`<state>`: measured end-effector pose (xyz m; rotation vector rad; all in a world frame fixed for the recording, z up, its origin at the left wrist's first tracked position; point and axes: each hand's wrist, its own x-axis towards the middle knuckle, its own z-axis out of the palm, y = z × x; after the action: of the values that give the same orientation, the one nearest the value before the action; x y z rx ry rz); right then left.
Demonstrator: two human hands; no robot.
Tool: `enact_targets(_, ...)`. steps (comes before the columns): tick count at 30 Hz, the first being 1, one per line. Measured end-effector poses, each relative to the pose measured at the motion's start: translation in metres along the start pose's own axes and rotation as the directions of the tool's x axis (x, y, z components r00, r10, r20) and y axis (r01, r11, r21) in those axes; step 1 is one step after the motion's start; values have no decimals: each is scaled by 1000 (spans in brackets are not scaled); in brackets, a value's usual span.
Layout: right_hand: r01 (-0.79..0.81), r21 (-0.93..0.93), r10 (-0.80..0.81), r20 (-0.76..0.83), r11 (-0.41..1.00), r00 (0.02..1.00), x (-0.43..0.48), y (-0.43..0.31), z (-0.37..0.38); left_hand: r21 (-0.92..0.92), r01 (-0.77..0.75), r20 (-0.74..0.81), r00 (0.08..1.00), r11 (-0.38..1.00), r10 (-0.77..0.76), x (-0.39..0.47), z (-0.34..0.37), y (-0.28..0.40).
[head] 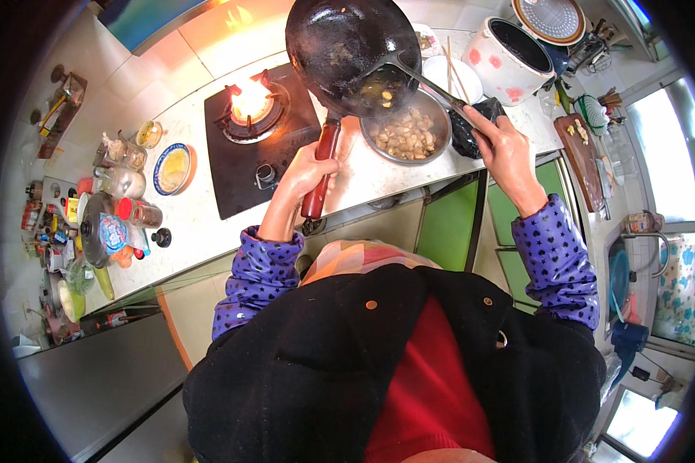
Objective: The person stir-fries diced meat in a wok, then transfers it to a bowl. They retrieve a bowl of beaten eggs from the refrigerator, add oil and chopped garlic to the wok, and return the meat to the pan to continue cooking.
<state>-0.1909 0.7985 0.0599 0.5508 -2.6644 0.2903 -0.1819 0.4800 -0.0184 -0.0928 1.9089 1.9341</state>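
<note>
My left hand (310, 176) grips the red wooden handle (322, 168) of a black wok (347, 46). The wok is lifted off the stove and tilted over a round metal bowl (376, 151). Chunks of cooked food (408, 136), possibly meat, fill the bowl's bottom, and steam rises there. In my right hand (504, 151) is the handle end of a metal spatula (428, 84). Its blade rests inside the wok, near the lower rim. Some oily liquid with a few yellow bits (385, 95) lies in the wok beside the blade.
A lit gas burner (252, 110) flames on the black cooktop (231, 179) at left. Behind the bowl are a white bowl (440, 72) with chopsticks and an uncovered rice cooker (501, 69). A black plastic bag (469, 136) touches the work area. Rightward lies a cutting board (582, 168).
</note>
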Motion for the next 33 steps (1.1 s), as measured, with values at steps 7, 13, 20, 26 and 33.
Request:
enact_targets(7, 3, -57, 1, 60, 998, 998, -25, 1, -17, -18, -16, 4, 1000, 1000, 16, 2, 0, -2)
enact_targets(13, 5, -137, 5, 76, 991, 997, -45, 2, -44, -4, -43, -16, 999, 999, 43, 5, 0, -5)
enact_targets(20, -61, -247, 83, 80, 967, 993, -61, 12, -88, -1, -11, -12, 1000, 1000, 11, 7, -4, -7)
enact_targets(26, -266, 108, 270, -32, 958, 962, -62, 33, -83, -274, -9, 69, 997, 962, 29, -4, -18, -17)
enact_targets(33, -327, 308, 366, -77, 894, 927, -55, 43, -76, -630, 31, 209, 969, 776, 130, -9, -19, -5)
